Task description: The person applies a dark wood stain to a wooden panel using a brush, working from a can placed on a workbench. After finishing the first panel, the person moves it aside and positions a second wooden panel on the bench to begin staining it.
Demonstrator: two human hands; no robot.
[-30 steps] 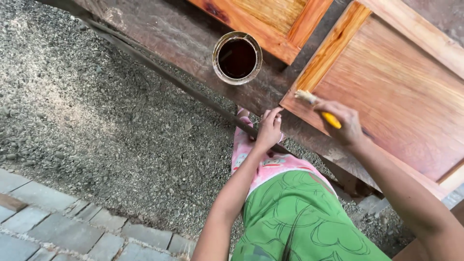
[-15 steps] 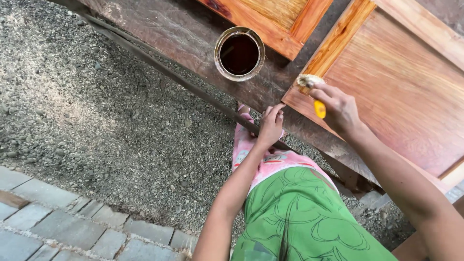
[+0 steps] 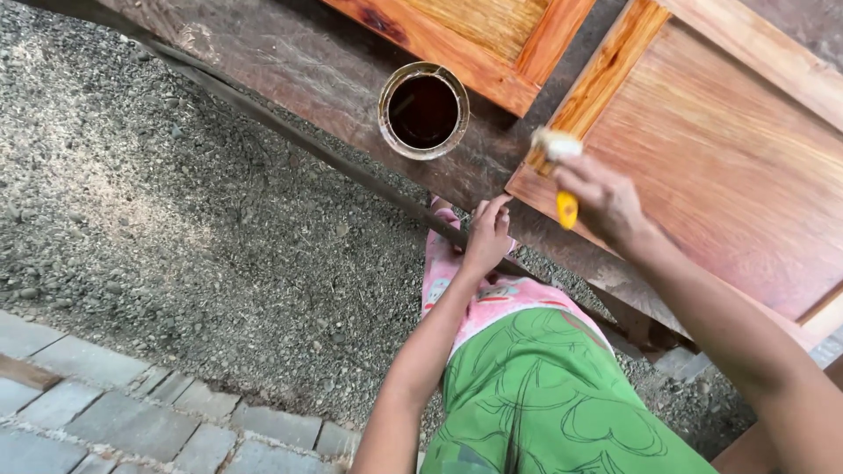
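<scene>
Right hand [image 3: 606,200] raised brush [image 3: 562,171] toward tin [image 3: 423,110].

A single head-worn camera looks steeply down from above the person's own body, close enough that both forearms enter from the bottom edge. It faces the near edge of the wooden desk [image 3: 290,61] across the top, with gravel ground [image 3: 176,228] at left.

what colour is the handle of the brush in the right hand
Yellow. The brush handle shows below the right hand in the head view, the only view.
</scene>
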